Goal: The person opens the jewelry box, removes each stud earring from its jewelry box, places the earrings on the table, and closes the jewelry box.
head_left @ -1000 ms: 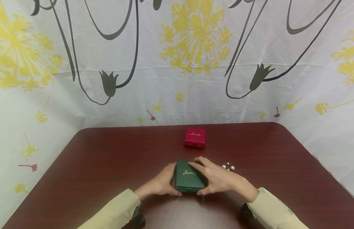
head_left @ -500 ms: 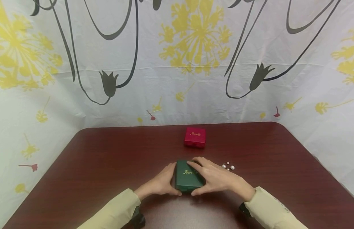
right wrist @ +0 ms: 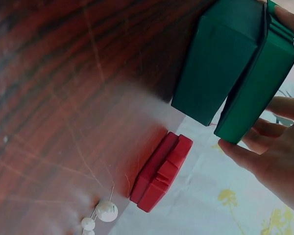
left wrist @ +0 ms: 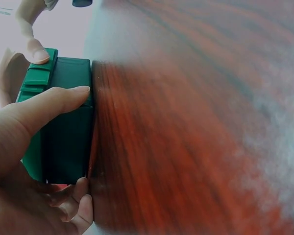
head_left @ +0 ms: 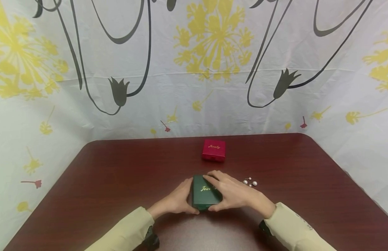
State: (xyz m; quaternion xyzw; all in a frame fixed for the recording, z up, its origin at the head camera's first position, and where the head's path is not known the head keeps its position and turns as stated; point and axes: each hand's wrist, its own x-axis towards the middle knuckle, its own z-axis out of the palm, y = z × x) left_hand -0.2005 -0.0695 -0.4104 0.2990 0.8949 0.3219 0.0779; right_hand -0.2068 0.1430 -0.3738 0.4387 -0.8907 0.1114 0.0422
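Observation:
A dark green jewelry box (head_left: 204, 197) with gold lettering on its lid rests on the table between both hands. My left hand (head_left: 177, 201) holds its left side low down; in the left wrist view the thumb (left wrist: 63, 98) lies on the front of the base and the fingers bend behind. From the right, my right hand (head_left: 236, 193) grips the lid (right wrist: 262, 85), thumb at the front clasp flap, fingers at the back edge. A narrow gap shows between lid and base in the right wrist view. The inside of the box is hidden.
Behind the green box sits a closed red jewelry box (head_left: 214, 150). Several white pearls on thin metal pins (head_left: 250, 182) lie to the right, just beyond the right hand. A patterned cloth (head_left: 181, 87) hangs along the far edge of the dark wooden table (head_left: 125, 174).
My right hand has slid a little to the left over the lid, its thumb moving along the front edge toward the clasp. My left hand and the box have stayed in place.

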